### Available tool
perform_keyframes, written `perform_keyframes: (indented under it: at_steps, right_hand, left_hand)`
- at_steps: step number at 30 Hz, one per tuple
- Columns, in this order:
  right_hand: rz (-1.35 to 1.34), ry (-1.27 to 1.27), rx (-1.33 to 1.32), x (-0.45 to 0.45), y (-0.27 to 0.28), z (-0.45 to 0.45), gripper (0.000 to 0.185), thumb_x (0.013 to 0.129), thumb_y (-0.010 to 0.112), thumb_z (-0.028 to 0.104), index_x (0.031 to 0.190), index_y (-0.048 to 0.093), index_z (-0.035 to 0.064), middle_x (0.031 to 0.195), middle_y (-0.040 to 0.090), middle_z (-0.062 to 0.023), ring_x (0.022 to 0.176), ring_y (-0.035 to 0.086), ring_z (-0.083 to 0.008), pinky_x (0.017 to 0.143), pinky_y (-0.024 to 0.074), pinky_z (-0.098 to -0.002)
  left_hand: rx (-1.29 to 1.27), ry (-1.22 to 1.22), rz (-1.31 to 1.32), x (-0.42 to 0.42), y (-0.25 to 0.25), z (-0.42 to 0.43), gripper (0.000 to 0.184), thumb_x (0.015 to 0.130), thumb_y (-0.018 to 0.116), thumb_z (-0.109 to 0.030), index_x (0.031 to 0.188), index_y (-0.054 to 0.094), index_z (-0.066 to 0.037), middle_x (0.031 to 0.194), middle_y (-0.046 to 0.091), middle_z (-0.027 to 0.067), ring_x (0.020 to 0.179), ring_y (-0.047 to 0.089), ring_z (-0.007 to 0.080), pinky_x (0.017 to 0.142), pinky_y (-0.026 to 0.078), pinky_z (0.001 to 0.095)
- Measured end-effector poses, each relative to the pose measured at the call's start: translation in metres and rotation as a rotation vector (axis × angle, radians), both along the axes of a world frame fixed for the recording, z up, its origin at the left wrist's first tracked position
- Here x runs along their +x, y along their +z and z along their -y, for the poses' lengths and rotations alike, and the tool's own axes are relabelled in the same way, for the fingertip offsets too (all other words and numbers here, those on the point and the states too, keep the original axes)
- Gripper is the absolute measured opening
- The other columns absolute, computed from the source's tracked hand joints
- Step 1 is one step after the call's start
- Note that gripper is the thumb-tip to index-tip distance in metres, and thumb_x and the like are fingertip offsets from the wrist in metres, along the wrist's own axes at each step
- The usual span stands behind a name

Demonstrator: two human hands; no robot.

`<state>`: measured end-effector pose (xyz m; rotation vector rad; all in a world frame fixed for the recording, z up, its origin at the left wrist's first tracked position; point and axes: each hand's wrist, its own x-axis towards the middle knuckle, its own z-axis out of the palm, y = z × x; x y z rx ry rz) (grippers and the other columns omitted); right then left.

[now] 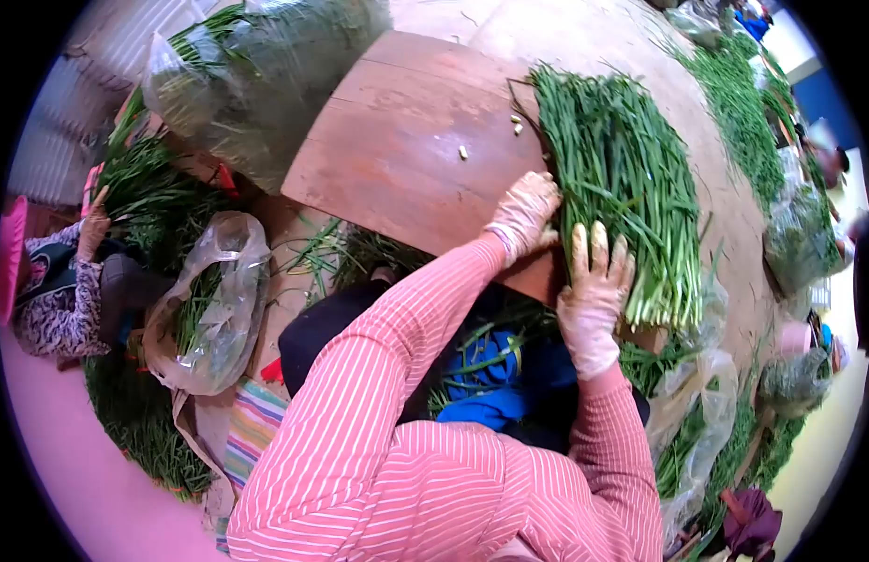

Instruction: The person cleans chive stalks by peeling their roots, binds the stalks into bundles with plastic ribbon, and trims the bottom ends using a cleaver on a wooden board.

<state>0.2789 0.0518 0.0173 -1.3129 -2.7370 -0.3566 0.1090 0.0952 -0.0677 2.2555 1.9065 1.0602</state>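
Note:
A thick pile of long green stalks (622,169) lies on the right part of a reddish-brown wooden board (406,140), its pale cut ends toward me. My right hand (595,295), in a thin whitish glove, rests at the pile's lower left edge with its fingers stretched out. Against the pile's left side is my left hand (526,217), gloved too; its fingers are bent and partly turned away, and whether they grip any stalks cannot be made out. Small pale bits (463,152) lie on the board.
A large clear bag of greens (256,94) stands at the upper left, an open plastic bag (214,300) below it. At the far left another person (64,290) holds greens. More greens (734,112) and bags (800,225) line the right side.

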Motion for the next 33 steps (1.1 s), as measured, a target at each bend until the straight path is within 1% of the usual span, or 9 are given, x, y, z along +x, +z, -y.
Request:
perform_keyframes:
  at_steps: [7, 12, 15, 16, 20, 22, 26, 31, 33]
  right_hand:
    - [-0.021, 0.064, 0.052, 0.006, -0.012, -0.002, 0.075, 0.072, 0.058, 0.013, 0.143, 0.034, 0.017, 0.143, 0.034, -0.0105, 0.127, 0.034, -0.0375, 0.108, 0.0226, -0.053]
    - [0.029, 0.061, 0.025, 0.002, -0.027, 0.002, 0.063, 0.083, 0.046, 0.009, 0.144, 0.031, 0.0203, 0.147, 0.031, -0.0095, 0.132, 0.031, -0.039, 0.111, 0.0148, -0.0538]
    - [-0.135, 0.212, -0.229, 0.005, -0.002, 0.036, 0.073, 0.076, 0.064, 0.019, 0.142, 0.033, 0.0183, 0.145, 0.032, -0.0137, 0.13, 0.032, -0.0405, 0.111, 0.0165, -0.0518]
    - [-0.224, 0.3, -0.274, 0.01, 0.008, 0.047, 0.077, 0.071, 0.07, 0.023, 0.14, 0.037, 0.0174, 0.145, 0.031, -0.0152, 0.13, 0.031, -0.0416, 0.11, 0.0196, -0.0494]
    - [-0.632, 0.166, -0.18, 0.042, 0.021, 0.064, 0.041, 0.082, 0.062, 0.012, 0.121, 0.055, 0.0021, 0.114, 0.061, -0.0174, 0.103, 0.06, -0.0303, 0.089, 0.0477, -0.036]
    - [-0.685, -0.104, -0.306, 0.059, 0.006, 0.069, 0.029, 0.087, 0.059, 0.019, 0.112, 0.063, 0.0053, 0.104, 0.065, -0.014, 0.094, 0.064, -0.0289, 0.084, 0.0501, -0.0356]
    - [-0.485, -0.299, -0.304, 0.059, -0.008, 0.078, 0.029, 0.091, 0.053, 0.033, 0.107, 0.066, 0.012, 0.095, 0.068, -0.0107, 0.081, 0.066, -0.0277, 0.074, 0.0518, -0.0369]
    - [-0.366, -0.208, -0.193, 0.029, 0.004, 0.071, 0.03, 0.091, 0.051, 0.037, 0.083, 0.061, 0.0105, 0.071, 0.065, -0.0097, 0.06, 0.064, -0.0287, 0.054, 0.05, -0.0401]
    - [-0.268, -0.245, -0.306, 0.013, 0.002, 0.06, 0.031, 0.09, 0.053, 0.04, 0.094, 0.065, 0.0114, 0.08, 0.067, -0.0116, 0.069, 0.066, -0.031, 0.06, 0.0507, -0.0422]
  left_hand:
    - [-0.051, -0.028, 0.031, 0.005, 0.003, 0.062, 0.02, 0.076, 0.067, -0.024, 0.085, 0.061, -0.008, 0.094, 0.059, 0.0098, 0.096, 0.055, 0.0304, 0.082, 0.044, 0.0423]
    - [-0.472, -0.193, -0.292, 0.0, 0.018, 0.166, 0.013, 0.076, 0.064, -0.02, 0.079, 0.061, -0.008, 0.087, 0.059, 0.0126, 0.085, 0.058, 0.0317, 0.073, 0.047, 0.0424]
    - [-1.288, -0.29, -0.513, -0.006, 0.051, 0.209, 0.04, 0.064, 0.075, -0.032, 0.096, 0.069, -0.009, 0.1, 0.064, 0.0163, 0.092, 0.062, 0.0344, 0.084, 0.051, 0.0392]
    - [-1.082, -0.254, -0.531, -0.013, 0.045, 0.226, 0.048, 0.065, 0.075, -0.033, 0.105, 0.067, -0.01, 0.104, 0.064, 0.0159, 0.096, 0.062, 0.0339, 0.087, 0.049, 0.0383]
    - [-0.738, -0.066, 0.17, -0.034, 0.065, 0.232, 0.036, 0.08, 0.067, -0.017, 0.112, 0.062, -0.002, 0.109, 0.064, 0.0156, 0.098, 0.062, 0.0249, 0.086, 0.048, 0.0325]
    - [-0.758, 0.122, 0.744, -0.031, 0.067, 0.222, 0.028, 0.084, 0.061, -0.016, 0.108, 0.064, -0.002, 0.096, 0.067, 0.0146, 0.09, 0.064, 0.0267, 0.083, 0.049, 0.0342]
    - [-0.58, 0.028, 0.712, -0.02, 0.051, 0.181, 0.026, 0.089, 0.054, -0.02, 0.102, 0.065, -0.001, 0.098, 0.067, 0.0154, 0.095, 0.063, 0.0258, 0.086, 0.048, 0.0339]
    - [-0.64, 0.055, 1.0, 0.004, 0.047, 0.157, 0.022, 0.094, 0.052, -0.015, 0.104, 0.062, 0.001, 0.088, 0.064, 0.0027, 0.074, 0.053, 0.008, 0.07, 0.045, 0.0222]
    - [-0.637, 0.093, 1.035, 0.007, 0.049, 0.155, 0.021, 0.094, 0.052, -0.014, 0.104, 0.062, 0.001, 0.087, 0.064, 0.0033, 0.074, 0.053, 0.0078, 0.069, 0.045, 0.0212]
